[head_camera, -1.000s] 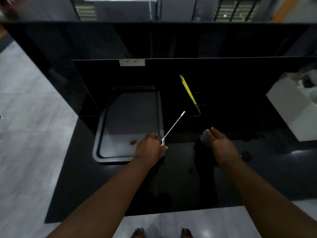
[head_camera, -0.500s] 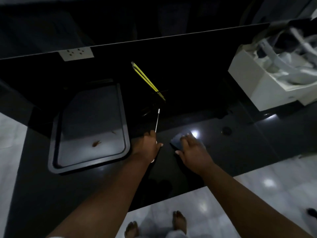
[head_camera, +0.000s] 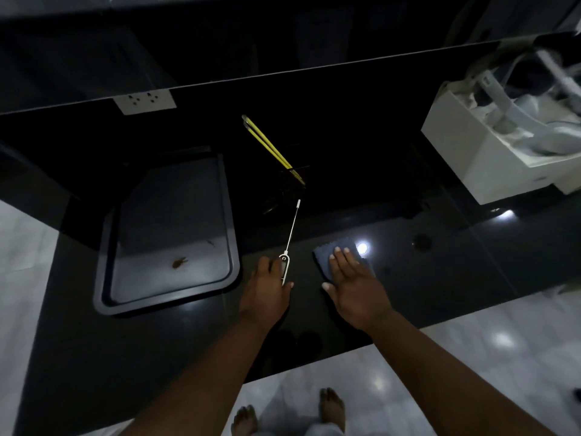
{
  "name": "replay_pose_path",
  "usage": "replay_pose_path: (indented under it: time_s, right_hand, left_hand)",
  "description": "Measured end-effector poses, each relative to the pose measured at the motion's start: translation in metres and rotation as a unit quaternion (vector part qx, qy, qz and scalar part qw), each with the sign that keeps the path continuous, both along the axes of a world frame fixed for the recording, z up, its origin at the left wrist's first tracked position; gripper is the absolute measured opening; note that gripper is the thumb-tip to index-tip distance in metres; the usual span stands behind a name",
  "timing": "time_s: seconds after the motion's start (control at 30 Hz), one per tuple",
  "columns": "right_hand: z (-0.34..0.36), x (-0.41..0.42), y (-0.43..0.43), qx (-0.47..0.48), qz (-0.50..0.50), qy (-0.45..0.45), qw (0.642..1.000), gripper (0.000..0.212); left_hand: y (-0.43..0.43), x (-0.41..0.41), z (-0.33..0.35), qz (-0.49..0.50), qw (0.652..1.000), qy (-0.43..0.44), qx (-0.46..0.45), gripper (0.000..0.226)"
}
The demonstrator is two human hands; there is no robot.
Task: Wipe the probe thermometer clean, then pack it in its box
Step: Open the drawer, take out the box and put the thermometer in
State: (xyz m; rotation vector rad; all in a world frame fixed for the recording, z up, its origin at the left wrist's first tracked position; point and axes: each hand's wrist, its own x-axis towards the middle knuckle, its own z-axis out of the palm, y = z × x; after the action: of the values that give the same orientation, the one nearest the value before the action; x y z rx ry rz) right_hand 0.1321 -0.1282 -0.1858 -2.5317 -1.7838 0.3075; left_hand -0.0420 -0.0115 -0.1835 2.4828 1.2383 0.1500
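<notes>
Head view: left hand (head_camera: 267,291) grips the probe thermometer (head_camera: 290,243) by its handle near the counter's (head_camera: 440,278) front edge, probe pointing toward the back. Right hand (head_camera: 352,284) lies flat, fingers extended, on the grey cloth (head_camera: 327,251) just beside it. Wiping not begun; boxing remains. No thermometer box identifiable.

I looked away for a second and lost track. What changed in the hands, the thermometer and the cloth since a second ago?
The right hand went from gripping the cloth at its fingertips to lying flat on it on the counter. The probe thermometer, earlier angled up to the right, now points nearly straight away. The left hand kept hold of its handle throughout. The tray and yellow sticks stayed put.
</notes>
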Motion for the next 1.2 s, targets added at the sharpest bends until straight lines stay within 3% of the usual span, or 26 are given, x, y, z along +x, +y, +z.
replay_pose_path:
  time_s: [0.1,0.23,0.37,0.6,0.7,1.0,1.2]
  right_hand:
    - [0.000,0.010,-0.021,-0.004,-0.049,0.006,0.999,0.075]
    - [0.000,0.036,-0.072,0.063,-0.077,0.034,0.995,0.060]
    - [-0.020,0.050,-0.115,0.019,-0.061,0.048,0.997,0.059]
    - [-0.029,0.067,-0.108,-0.018,-0.068,0.011,0.997,0.068]
    - [-0.029,0.074,-0.094,-0.050,-0.086,-0.001,0.995,0.062]
    - [-0.019,0.080,-0.079,-0.058,-0.094,0.002,0.994,0.064]
    - [-0.012,0.080,-0.084,-0.002,-0.117,-0.006,0.993,0.064]
  left_hand:
    - [-0.014,0.030,-0.005,-0.062,0.998,-0.011,0.020,0.059]
    - [-0.041,0.053,-0.021,-0.174,0.982,0.006,0.067,0.067]
    - [-0.071,0.056,-0.042,-0.242,0.967,0.026,0.071,0.073]
    - [-0.080,0.081,-0.042,-0.246,0.966,0.066,0.051,0.079]
    - [-0.077,0.093,-0.037,-0.236,0.967,0.082,0.046,0.079]
    - [-0.074,0.103,-0.033,-0.231,0.970,0.071,0.040,0.080]
    - [-0.076,0.099,-0.033,-0.223,0.973,0.056,0.025,0.081]
